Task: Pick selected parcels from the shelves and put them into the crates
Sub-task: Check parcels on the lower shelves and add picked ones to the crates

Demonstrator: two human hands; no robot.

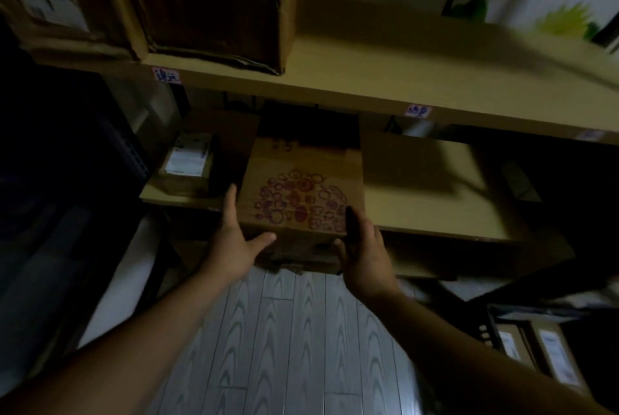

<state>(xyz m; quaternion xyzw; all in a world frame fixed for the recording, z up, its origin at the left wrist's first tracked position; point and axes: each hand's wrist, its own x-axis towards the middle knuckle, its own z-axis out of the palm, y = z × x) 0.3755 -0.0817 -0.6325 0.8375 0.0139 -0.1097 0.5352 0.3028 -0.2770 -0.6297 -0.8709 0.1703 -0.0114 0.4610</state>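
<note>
Left hand (pixel 234 244): fingers straight and flat along the parcel's left side, thumb spread across its near face.
Right hand (pixel 365 254): wrapped round the near right corner, thumb on the near face.
Parcel (pixel 301 180): clamped between both hands, its near end jutting past the lower shelf (pixel 418 200) edge and its far end under the upper shelf (pixel 385 79).
Room: bare shelf board to its right, and open plank floor (pixel 294 331) below the arms.
Left neighbour: small box (pixel 187 163) close by.
Writing: red ring pattern on the parcel's top; the small box's white label and the pink tags (pixel 165 74) are too blurred to read.
Crate (pixel 522 341): low right, holding labelled boxes.
</note>
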